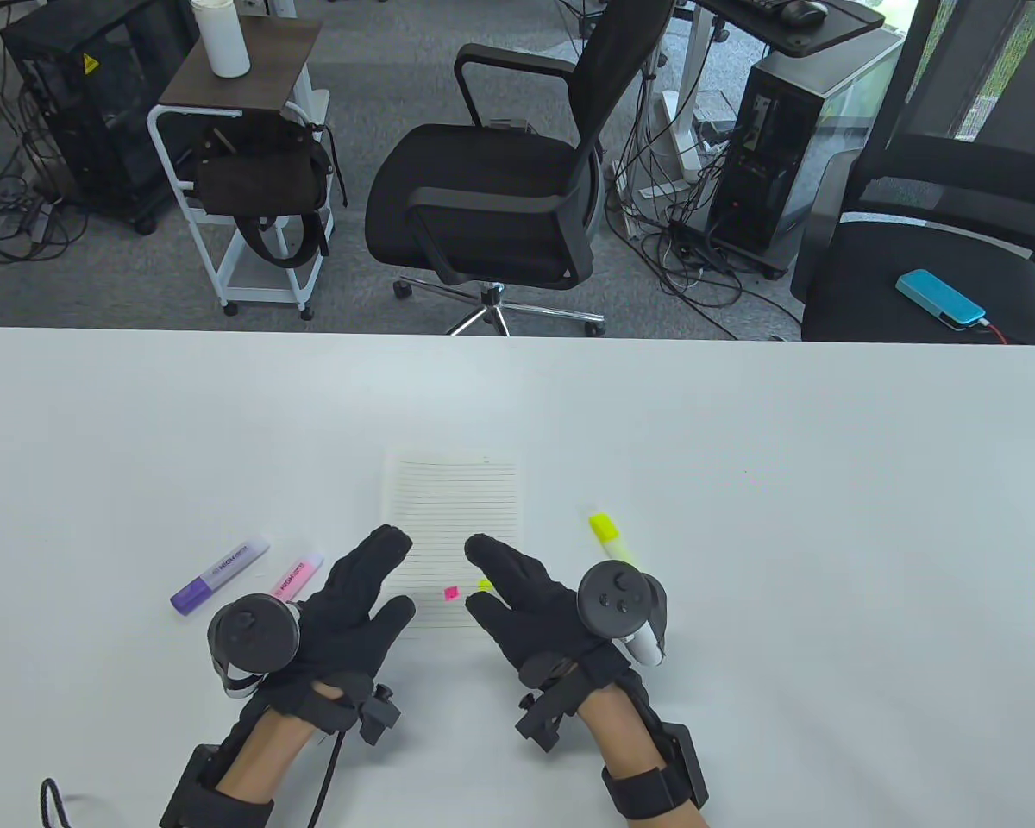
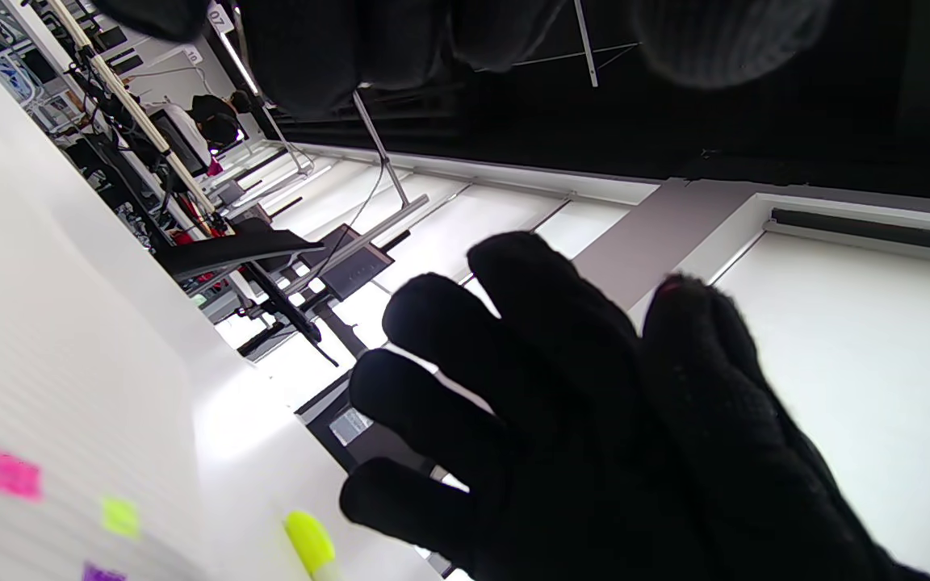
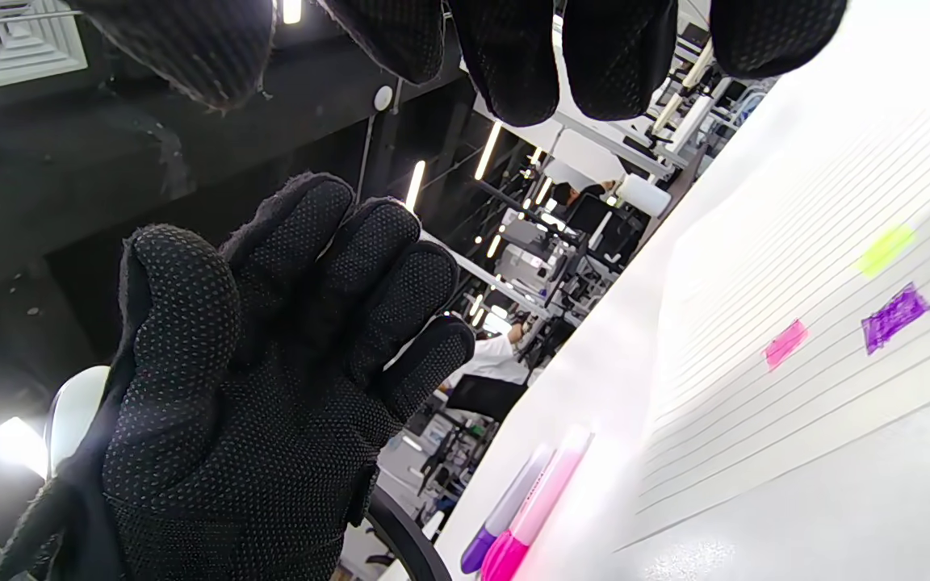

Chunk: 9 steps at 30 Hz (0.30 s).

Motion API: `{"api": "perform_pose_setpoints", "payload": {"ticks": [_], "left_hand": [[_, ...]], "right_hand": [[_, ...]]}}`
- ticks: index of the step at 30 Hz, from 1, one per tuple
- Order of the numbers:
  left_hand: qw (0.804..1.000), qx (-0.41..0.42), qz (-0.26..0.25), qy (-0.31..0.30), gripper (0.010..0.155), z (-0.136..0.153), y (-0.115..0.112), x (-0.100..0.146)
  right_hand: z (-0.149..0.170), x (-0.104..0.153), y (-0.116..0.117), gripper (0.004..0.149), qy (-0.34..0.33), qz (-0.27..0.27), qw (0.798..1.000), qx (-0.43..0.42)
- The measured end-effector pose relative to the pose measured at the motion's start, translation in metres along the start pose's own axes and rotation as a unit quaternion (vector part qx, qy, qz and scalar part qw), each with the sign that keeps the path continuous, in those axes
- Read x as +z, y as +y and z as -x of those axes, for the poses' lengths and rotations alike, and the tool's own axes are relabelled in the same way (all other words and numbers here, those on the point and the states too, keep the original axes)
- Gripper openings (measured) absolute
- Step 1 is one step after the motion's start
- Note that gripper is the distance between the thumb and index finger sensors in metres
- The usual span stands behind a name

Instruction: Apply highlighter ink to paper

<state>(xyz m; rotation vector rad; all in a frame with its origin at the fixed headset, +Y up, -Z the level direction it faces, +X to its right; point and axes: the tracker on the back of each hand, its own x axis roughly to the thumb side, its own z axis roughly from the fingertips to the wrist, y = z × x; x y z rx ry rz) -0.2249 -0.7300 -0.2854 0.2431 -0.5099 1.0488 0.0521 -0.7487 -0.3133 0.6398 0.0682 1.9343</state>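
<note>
White counter (image 1: pixel 742 448) spreads wide around the lined paper (image 1: pixel 451 509). My left hand (image 1: pixel 345 604) and right hand (image 1: pixel 517 595) hover over its near edge, fingers spread, holding nothing. The yellow highlighter (image 1: pixel 608 535) lies just right.

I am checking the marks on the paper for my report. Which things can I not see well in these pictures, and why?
- Purple mark: in the table view the right hand hides it.
- Yellow highlighter: its lower end is hidden behind the right tracker in the table view; cut by the bottom edge in the left wrist view.
- Print on the purple highlighter and pink highlighter: too small to read.
- Paper: blurred in the left wrist view.
</note>
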Motion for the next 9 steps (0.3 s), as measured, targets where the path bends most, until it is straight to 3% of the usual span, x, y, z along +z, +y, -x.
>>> {"api": "perform_pose_setpoints", "payload": {"ticks": [9], "left_hand": [[1.0,-0.003,-0.003,0.004,0.074,0.0006,0.0012,0.0007]], "right_hand": [[0.0011,-0.0002,0.0014,0.066,0.004,-0.009,1.0,0.003]]}}
